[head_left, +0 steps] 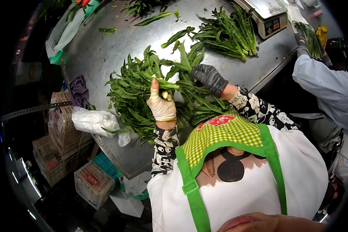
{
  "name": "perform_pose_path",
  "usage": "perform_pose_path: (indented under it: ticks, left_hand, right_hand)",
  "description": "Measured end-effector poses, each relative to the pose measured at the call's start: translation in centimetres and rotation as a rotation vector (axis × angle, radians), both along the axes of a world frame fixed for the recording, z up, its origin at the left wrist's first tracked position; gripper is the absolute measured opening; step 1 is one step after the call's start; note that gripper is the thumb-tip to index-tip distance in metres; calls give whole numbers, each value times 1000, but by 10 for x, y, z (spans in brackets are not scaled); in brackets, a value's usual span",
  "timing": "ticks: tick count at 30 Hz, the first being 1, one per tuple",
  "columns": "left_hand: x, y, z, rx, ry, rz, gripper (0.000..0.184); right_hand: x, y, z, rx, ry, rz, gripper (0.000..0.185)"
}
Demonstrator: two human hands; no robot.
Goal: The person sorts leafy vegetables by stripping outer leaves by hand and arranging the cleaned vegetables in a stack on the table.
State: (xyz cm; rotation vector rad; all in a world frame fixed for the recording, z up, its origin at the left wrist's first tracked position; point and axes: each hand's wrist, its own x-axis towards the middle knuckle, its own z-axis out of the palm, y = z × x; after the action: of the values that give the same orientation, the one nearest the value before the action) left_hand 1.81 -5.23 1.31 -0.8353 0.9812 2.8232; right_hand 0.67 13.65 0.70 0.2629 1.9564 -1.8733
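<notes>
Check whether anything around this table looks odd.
Stray leaves lie on the table, apart from the bunch by the scale, as if dropped. The gloves mismatch: the left hand wears pale, thumb tip bare; the right hand, grey.

The tabletop (98, 54) is smooth metal, glossy under glare and scuffed dull elsewhere; the weighing scale's platform (263, 7) looks like shiny metal. The left glove (161, 108) looks thin and rubbery, the right glove (209, 78) matt, ribbed knit. The leafy greens (135, 91) have a faint sheen. The apron (228, 133) is checked cloth, the crate (92, 185) rigid lattice plastic, the purple rag (79, 92) crumpled matt fabric
</notes>
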Motion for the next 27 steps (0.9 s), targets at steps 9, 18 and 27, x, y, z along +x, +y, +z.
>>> perform_pose_path:
  ticks: [9,18,27]
  left_hand:
    - [5,-11,21,-53,277,16,36]
    - [32,-51,30,61,277,72,37]
    - [32,-51,30,41,110,97,32]
  right_hand:
    - [-2,-20,7,330,448,208,30]
    - [-23,-81,-25,660,815,318,65]
    - [-41,-46,-50,1368,672,341,44]
